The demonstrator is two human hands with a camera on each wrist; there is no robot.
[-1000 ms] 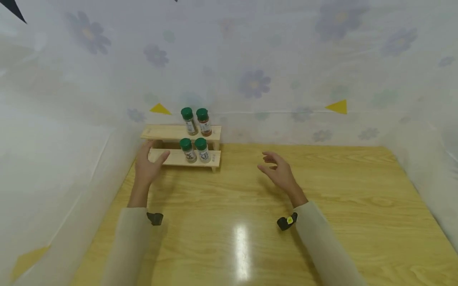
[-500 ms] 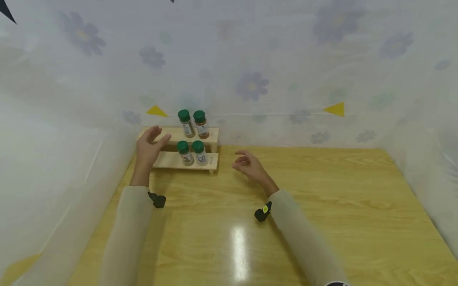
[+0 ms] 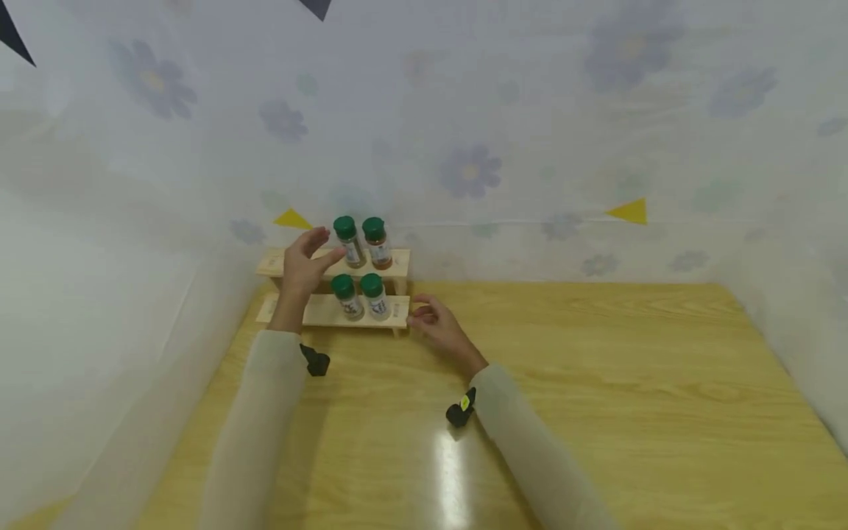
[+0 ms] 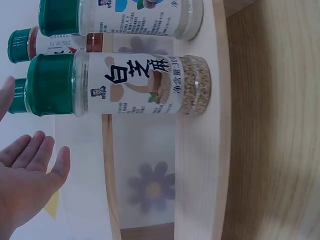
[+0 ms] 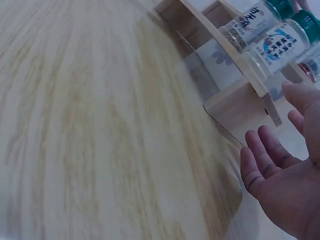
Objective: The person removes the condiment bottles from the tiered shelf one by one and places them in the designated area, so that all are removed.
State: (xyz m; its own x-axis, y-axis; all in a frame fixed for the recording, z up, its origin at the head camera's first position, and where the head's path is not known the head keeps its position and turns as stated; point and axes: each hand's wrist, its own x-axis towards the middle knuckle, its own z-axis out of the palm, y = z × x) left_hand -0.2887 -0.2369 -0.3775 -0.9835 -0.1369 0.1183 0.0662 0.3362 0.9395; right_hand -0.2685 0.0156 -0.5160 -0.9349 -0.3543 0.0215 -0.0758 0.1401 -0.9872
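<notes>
A two-tier wooden rack (image 3: 318,313) stands at the back left of the table, with green-capped spice jars on both tiers. On the upper tier are a jar of greenish-brown spice (image 3: 354,252) and a jar of red spice (image 3: 380,252). Below them stand a sesame seed jar (image 4: 135,85) and a jar of white seasoning (image 3: 376,302). My left hand (image 3: 303,266) is raised over the rack's left part, thumb and fingers spread, thumb tip close to the upper left jar. At the rack's right end is my right hand (image 3: 440,325), fingers loosely bent, holding nothing.
The wooden table (image 3: 596,397) extends to the right and toward me. A flowered white curtain (image 3: 530,147) closes off the back, and white sheeting (image 3: 99,243) hangs at the left. Yellow triangles (image 3: 628,211) mark the back curtain.
My left hand has risen and moved right across the rack toward the upper jars. My right hand has come left to the rack's right end. The jars stay in place.
</notes>
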